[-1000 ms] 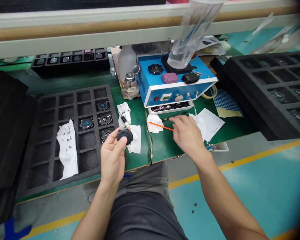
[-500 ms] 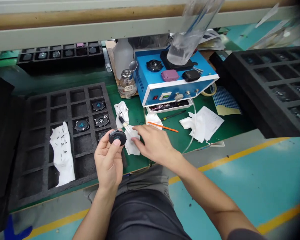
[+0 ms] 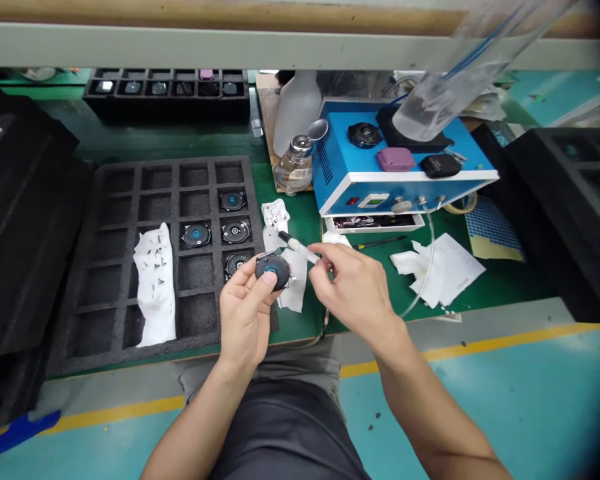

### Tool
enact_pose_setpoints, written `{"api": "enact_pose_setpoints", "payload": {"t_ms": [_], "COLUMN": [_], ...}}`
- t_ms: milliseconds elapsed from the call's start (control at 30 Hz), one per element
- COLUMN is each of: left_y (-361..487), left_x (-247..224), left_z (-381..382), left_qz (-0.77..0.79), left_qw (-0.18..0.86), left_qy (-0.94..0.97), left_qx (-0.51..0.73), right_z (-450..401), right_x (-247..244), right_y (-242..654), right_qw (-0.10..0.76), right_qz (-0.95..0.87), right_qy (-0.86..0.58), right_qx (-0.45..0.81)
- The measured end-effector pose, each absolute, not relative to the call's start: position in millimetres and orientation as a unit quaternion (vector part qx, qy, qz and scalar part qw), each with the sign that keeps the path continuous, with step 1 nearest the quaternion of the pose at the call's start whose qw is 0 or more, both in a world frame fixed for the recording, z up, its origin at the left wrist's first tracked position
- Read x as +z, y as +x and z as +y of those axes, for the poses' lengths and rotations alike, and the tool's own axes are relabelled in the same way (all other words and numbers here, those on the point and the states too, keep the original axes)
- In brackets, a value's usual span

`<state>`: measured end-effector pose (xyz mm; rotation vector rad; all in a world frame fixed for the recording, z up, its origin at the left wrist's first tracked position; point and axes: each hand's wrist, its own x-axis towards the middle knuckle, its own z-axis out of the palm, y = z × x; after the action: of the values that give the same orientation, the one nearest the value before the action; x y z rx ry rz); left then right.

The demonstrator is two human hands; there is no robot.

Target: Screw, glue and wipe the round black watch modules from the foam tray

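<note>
My left hand [image 3: 247, 313] pinches a round black watch body [image 3: 273, 270] between thumb and fingers, its back with a blue-tinted sensor ring facing up. In my right hand [image 3: 353, 283] is a slim pen-like tool [image 3: 300, 249] with a whitish, partly clear barrel and a black end. That black end points away to the left, over a tissue [image 3: 275, 217] dotted with dark specks. Another white tissue [image 3: 294, 283] lies below the tool. Beside my left hand, a black foam tray [image 3: 170, 163] holds several round watch bodies, one of them [image 3: 237, 262] partly hidden by my fingers.
A speckled white cloth strip [image 3: 157, 287] lies across the tray. Behind the hands stand a glass dispenser bottle [image 3: 295, 167] and a blue machine [image 3: 343, 160] bearing watches and a clear cylinder. Its tube [image 3: 427, 260] runs down near crumpled paper [image 3: 443, 267]. Foam trays [image 3: 555, 180] stand at right.
My right hand has picked the pen-like tool up off the tissue and now holds it. The watch body stays in my left hand. The view has swung left.
</note>
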<state>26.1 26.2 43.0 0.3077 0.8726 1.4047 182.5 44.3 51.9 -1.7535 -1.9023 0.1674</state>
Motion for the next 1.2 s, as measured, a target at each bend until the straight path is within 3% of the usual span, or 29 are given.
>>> {"api": "enact_pose_setpoints", "payload": {"t_ms": [167, 333, 700, 900, 1200], "left_y": [21.5, 19.5, 18.5, 20.2, 20.2], "left_x": [46.0, 47.2, 47.9, 46.5, 48.0], "left_z": [25.8, 26.1, 24.6, 24.4, 27.4], "left_qz": [0.371, 0.364, 0.365, 0.381, 0.358], "left_qw": [0.695, 0.709, 0.722, 0.717, 0.74], "left_qy": [0.129, 0.126, 0.123, 0.122, 0.033], "left_qx": [0.602, 0.592, 0.575, 0.571, 0.568], "right_z": [73.5, 115.8, 122.8, 125.9, 133.6], "right_x": [70.9, 63.3, 47.3, 36.7, 22.6], "right_y": [178.1, 160.2, 151.1, 152.6, 169.9], "right_qw": [0.364, 0.481, 0.567, 0.551, 0.672], "right_qz": [-0.686, -0.651, -0.625, -0.635, -0.554], "right_qy": [-0.627, -0.553, -0.46, -0.463, -0.413], "right_qx": [0.063, 0.198, 0.277, 0.282, 0.267]}}
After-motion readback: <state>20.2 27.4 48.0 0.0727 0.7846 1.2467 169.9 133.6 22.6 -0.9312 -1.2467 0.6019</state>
